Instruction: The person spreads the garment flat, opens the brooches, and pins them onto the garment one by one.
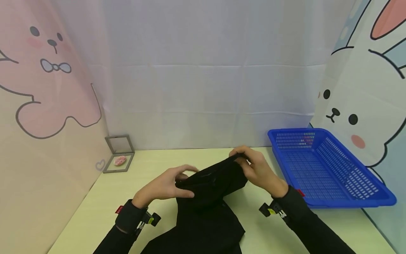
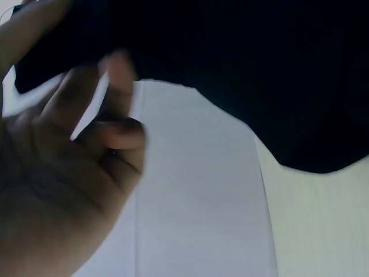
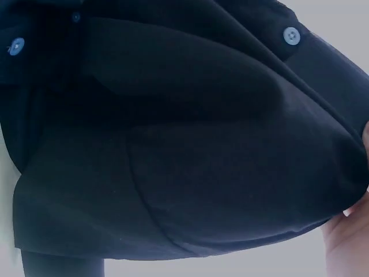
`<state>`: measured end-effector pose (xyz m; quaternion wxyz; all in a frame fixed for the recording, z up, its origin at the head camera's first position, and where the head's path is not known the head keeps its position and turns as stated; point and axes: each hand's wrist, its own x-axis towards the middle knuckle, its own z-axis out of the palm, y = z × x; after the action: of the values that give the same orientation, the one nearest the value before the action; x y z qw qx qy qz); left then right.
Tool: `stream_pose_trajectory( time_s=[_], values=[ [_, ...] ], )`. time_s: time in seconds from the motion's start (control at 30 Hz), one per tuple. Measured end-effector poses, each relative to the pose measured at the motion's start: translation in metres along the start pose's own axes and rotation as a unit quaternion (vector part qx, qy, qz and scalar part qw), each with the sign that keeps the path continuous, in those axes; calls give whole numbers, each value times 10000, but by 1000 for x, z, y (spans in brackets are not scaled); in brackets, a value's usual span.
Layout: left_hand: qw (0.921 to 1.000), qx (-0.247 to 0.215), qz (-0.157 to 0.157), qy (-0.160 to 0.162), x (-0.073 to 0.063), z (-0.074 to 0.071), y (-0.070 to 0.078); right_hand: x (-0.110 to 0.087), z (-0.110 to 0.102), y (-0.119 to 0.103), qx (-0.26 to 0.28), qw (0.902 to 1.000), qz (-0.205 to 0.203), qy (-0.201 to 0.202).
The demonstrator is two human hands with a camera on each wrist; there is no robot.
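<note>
A black buttoned shirt (image 1: 206, 225) is lifted at its far end, the rest hanging down over the table toward me. My left hand (image 1: 163, 183) holds the left side of the raised edge, thumb in front and fingers behind. Farther right and higher, my right hand (image 1: 258, 173) pinches the other end of that edge. Pale buttons (image 3: 292, 36) show on the dark cloth in the right wrist view, with part of the right hand at the border. The left wrist view has the left hand's fingers bent beneath the cloth; their tips are partly blurred.
A blue plastic basket (image 1: 345, 203) stands on the right of the pale table (image 1: 95, 218). At the back left corner, a small grey-framed box (image 1: 115, 171) lies open with a pink object (image 1: 120, 161) in it. Printed curtains (image 1: 203, 91) enclose the back and sides.
</note>
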<state>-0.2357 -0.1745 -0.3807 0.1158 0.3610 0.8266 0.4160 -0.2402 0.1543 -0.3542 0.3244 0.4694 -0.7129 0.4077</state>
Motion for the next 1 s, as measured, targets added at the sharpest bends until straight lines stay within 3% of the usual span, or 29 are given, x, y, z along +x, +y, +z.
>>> stream_pose_trajectory(
  time_s=[0.07,0.13,0.23,0.3,0.37,0.47,0.53,0.63,0.73,0.83,1.0],
  values=[
    [9996,153,-66,-222,-2,-1,-4,-1,0,2,-34,9999,65,80],
    [9991,412,122,-67,-3,-2,-7,-3,0,3,-81,9997,227,85],
    [9938,617,483,789,-6,-2,-10,-7,-3,7,172,9961,843,-181],
    [9849,559,683,1487,-8,-2,-10,-11,-6,9,515,9855,1522,-553],
    [9725,427,910,2102,-10,-1,-9,-15,-9,10,939,9603,2389,-1090],
    [9479,434,1444,2807,-8,-1,-5,-23,-10,16,1470,9089,3268,-2133],
    [9308,544,1835,3114,-6,-1,-3,-30,-9,22,1810,8769,3542,-2699],
    [9124,799,2149,3390,-4,-3,-3,-40,-5,29,2394,8509,3557,-3036],
    [9046,1015,2051,3597,-7,-8,-2,-43,-4,32,2743,8462,3521,-2911],
    [9001,1141,1752,3823,-13,-16,-1,-42,-7,34,2741,8560,3441,-2715],
    [8817,1392,1464,4265,-25,-33,1,-36,-15,34,2439,8712,3371,-2607]
  ],
)
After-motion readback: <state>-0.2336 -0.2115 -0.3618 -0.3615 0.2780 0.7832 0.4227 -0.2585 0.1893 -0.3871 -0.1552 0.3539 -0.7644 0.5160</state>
